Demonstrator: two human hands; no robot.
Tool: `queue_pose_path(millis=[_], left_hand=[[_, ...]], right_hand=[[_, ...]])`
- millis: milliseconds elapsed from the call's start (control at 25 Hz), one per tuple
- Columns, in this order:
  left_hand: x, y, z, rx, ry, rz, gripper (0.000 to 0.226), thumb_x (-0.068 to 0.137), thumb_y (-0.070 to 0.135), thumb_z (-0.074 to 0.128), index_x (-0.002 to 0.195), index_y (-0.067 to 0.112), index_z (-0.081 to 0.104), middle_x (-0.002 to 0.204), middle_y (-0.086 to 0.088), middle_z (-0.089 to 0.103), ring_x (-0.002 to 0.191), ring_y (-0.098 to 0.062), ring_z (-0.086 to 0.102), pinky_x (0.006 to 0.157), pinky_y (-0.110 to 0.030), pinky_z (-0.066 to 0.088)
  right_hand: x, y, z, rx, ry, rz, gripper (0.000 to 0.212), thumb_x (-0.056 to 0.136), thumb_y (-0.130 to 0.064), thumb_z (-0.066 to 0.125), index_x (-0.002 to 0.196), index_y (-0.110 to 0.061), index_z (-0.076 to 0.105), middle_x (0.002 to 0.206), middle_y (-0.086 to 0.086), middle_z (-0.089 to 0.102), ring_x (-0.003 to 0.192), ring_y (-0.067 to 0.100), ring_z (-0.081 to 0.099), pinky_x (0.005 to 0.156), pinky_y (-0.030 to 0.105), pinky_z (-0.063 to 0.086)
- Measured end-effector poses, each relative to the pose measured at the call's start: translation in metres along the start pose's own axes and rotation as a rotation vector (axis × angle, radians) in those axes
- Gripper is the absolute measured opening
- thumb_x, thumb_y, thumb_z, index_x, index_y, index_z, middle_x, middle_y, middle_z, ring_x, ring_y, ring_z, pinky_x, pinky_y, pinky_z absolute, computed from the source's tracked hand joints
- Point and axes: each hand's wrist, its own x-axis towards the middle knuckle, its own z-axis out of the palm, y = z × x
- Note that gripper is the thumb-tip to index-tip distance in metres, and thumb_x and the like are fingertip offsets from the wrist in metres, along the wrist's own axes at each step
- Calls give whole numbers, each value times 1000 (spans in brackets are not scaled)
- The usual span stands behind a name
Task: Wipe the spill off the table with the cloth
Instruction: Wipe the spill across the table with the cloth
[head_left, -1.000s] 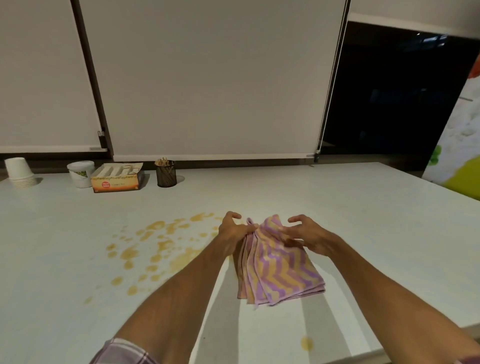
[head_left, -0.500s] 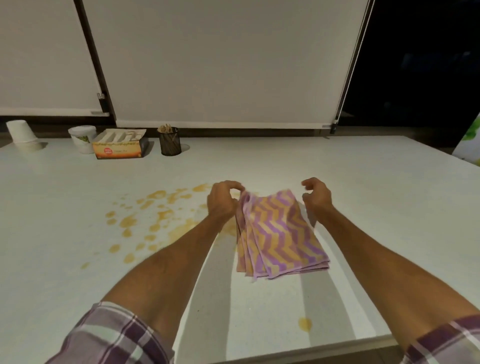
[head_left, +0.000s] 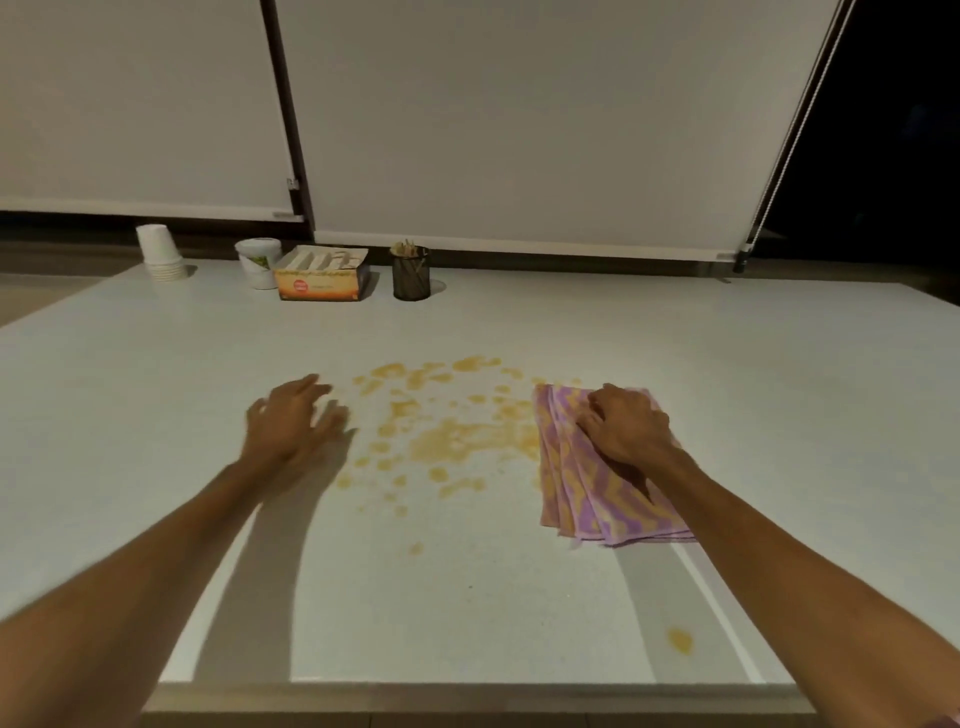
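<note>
A folded cloth (head_left: 597, 493) with purple and orange zigzags lies on the white table (head_left: 467, 597), right of centre. My right hand (head_left: 626, 426) presses on the cloth's far end, fingers bent on the fabric. An orange-brown spill (head_left: 457, 434) of a puddle and many drops spreads between my hands, its right edge touching the cloth. My left hand (head_left: 296, 418) rests flat on the table left of the spill, fingers spread, holding nothing. One separate drop (head_left: 679, 639) sits near the front edge.
Along the table's far edge stand a stack of white paper cups (head_left: 160, 253), a white tub (head_left: 258, 262), an orange box (head_left: 323, 274) and a dark mesh holder (head_left: 411, 273) with sticks. Roller blinds hang behind. The table's front edge (head_left: 467, 696) is close to me.
My left hand has let go of the cloth and moved left across the spill onto the bare table. My right hand has come down onto the cloth's far end.
</note>
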Motion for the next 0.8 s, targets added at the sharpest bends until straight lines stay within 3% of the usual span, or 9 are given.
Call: queue_pose_path(millis=[120,240,320,480,640,800], left_hand=[[-14,-66,-17,69,-96,-135,54,97,46,42,143,18,45,160,-4,28,146,-30,26,115,-59,23],[-18,-99,-22,141,-231,-163,59,97,52,34,149,25,32,162,-3,21,148,-30,19,116,-62,14],[-19,-108,-22,143,-274,-119,66,93,62,24,151,29,29,162,-3,21,149,-31,18,116,-62,11],[-17,-119,-18,126,-265,-37,85,79,73,6,151,32,24,162,-1,20,150,-31,14,116,-63,5],[-19,-123,-6,113,-188,-77,83,77,75,6,149,40,25,162,6,20,150,-30,12,113,-66,-2],[-17,-127,-4,144,-216,-85,83,77,77,0,151,43,16,164,6,13,151,-31,7,114,-66,-5]], right_hand=[[-14,-9,12,-45,-96,39,50,97,-52,31,136,-26,49,147,8,42,135,41,37,109,58,30],[-32,-9,28,-24,-162,59,59,96,-60,30,151,-40,27,163,0,21,147,40,17,115,59,15],[-39,-1,32,-37,-156,47,60,95,-64,30,151,-45,19,164,-6,15,150,34,11,116,59,11],[-27,23,29,-75,-126,66,56,96,-63,27,150,-48,21,164,-9,17,150,23,14,118,59,11],[11,20,29,-84,-122,135,57,97,-62,24,151,-46,20,165,-6,16,150,29,14,117,61,10],[45,-13,39,-166,-199,36,56,100,-58,18,154,-42,14,166,-5,8,151,33,7,115,62,6]])
